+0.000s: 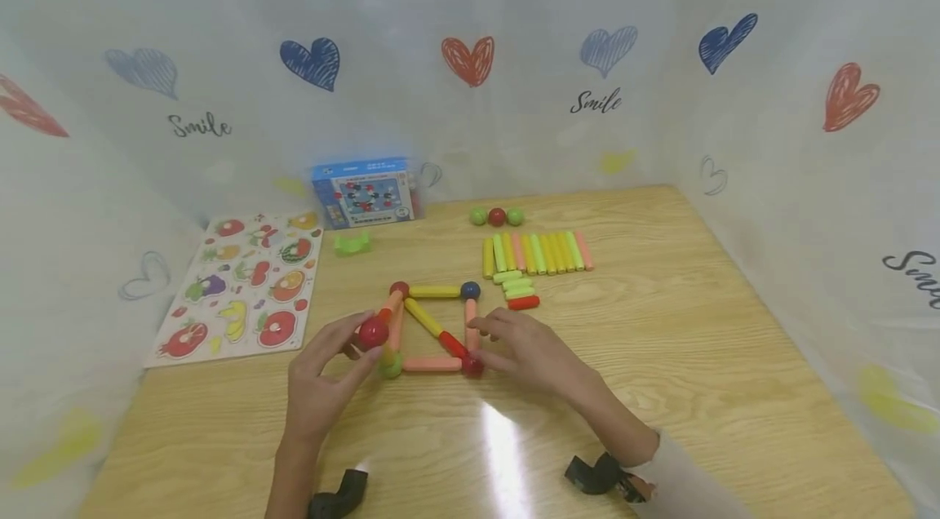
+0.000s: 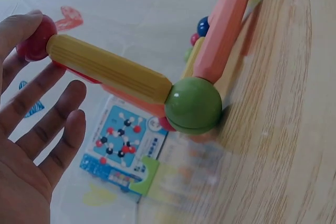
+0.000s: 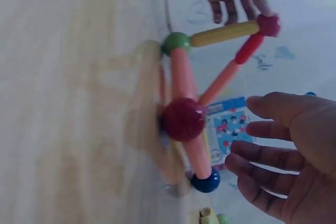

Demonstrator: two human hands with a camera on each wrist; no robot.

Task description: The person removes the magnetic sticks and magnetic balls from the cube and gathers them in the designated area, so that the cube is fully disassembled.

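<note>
On the table lies a frame of rods joined by balls: a green ball (image 2: 193, 105), a blue ball (image 1: 471, 290), a red ball (image 3: 184, 119) at the near right, another red ball (image 1: 400, 290) at the far left. Pink rods (image 1: 432, 365), a yellow rod (image 1: 435, 291) and a yellow-and-red diagonal link them. A raised red ball (image 1: 374, 331) tops a yellow rod (image 2: 110, 68) and a red-and-pink one, both slanting up from the left side. My left hand (image 1: 323, 376) pinches that raised ball between thumb and fingers. Relaxed and holding nothing, my right hand (image 1: 536, 352) hovers beside the near right corner.
Loose rods (image 1: 536, 253) lie in a row behind the frame, with short rods (image 1: 517, 284) before them. Three balls (image 1: 497, 217) sit farther back. A blue box (image 1: 363, 192), a green plastic piece (image 1: 353, 243) and a fruit-sticker sheet (image 1: 242, 290) are at the left.
</note>
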